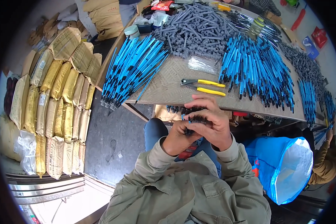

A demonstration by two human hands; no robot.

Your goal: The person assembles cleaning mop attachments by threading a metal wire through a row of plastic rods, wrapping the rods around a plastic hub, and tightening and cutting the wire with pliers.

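Note:
In front of the table edge, above my lap, both hands close around a bundle of thin blue rods with black ends [195, 119]. My left hand [178, 139] wraps it from the lower left, its fingers partly hidden. My right hand [215, 125] curls around it from the right, thumb and fingers bent over the black ends. Most of the bundle's length is hidden behind my hands. Nearest on the table lie cutting pliers with yellow handles [205, 86], jaws pointing left. Beyond them is a small stack of thin, clear whitish strips [202, 64].
Piles of blue rods lie left [138, 61] and right [255, 71] on the table [162, 87]. A heap of grey plastic parts [194, 30] lies at the back. A blue bag [272, 160] stands at my right. Stacked sacks [58, 86] stand left. Another person's sleeve [321, 164] shows far right.

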